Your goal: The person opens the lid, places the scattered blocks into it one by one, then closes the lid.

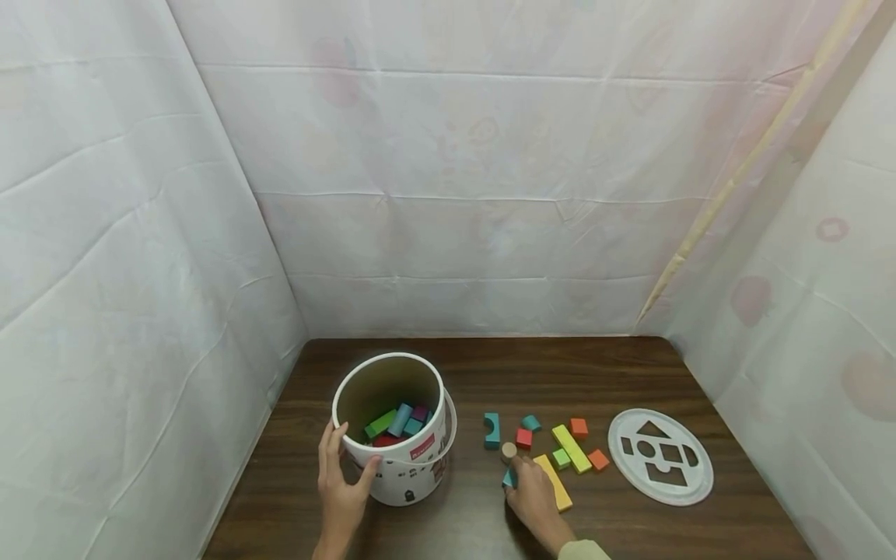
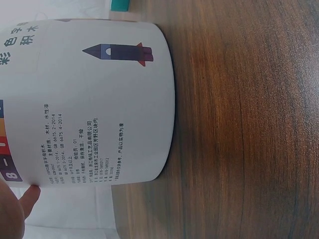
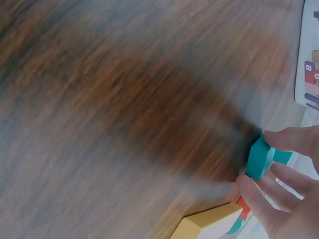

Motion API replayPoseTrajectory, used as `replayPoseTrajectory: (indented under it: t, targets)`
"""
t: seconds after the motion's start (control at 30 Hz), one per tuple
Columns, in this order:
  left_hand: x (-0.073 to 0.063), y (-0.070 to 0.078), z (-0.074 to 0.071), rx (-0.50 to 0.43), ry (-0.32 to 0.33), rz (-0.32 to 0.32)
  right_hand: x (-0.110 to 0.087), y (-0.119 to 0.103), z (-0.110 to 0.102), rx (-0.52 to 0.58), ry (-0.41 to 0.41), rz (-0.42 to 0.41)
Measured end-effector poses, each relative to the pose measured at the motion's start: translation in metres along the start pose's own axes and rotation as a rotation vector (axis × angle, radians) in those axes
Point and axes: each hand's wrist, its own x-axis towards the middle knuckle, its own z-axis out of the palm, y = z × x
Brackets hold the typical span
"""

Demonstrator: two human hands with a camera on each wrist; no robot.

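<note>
My right hand [image 1: 535, 498] was closed only to the width of a small teal block [image 3: 259, 157], which I pinched between thumb and fingertips (whether it touched the table [image 1: 476, 537] I could not tell). A plain wooden cylinder [image 1: 509, 450] stood just past that grip, and a long yellow block [image 1: 556, 486] lay right beside it. Somewhat farther ahead were a green cube [image 1: 561, 459], a red cube [image 1: 523, 438] and a teal arch [image 1: 492, 430]. Well to the left of the pinch, my left hand [image 1: 341, 491] held the white bucket [image 1: 413, 476], fingers at its rim, thumb against the outer wall; coloured blocks [image 1: 400, 420] lay inside it. Farther off to the right of the pinch lay a white lid [image 1: 659, 457] with shaped cut-outs.
</note>
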Motion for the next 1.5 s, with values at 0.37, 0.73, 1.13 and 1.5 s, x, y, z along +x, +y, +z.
replayPoseTrajectory:
  t: [0.37,0.73,1.13,1.5]
  targets:
    - [0.000,-0.001,0.000,0.022,0.002,-0.004,0.002,-0.003,-0.013,0.081,0.007,-0.048]
    - [0.001,0.002,-0.001,0.007,-0.002,0.000,0.008,-0.010,-0.031,0.103,0.089,-0.103]
    - [-0.001,0.000,0.000,0.005,-0.006,-0.017,0.009,-0.020,-0.043,0.128,0.108,-0.127]
    - [-0.001,0.001,0.000,0.010,-0.006,-0.004,0.014,-0.038,-0.064,0.167,0.123,-0.162]
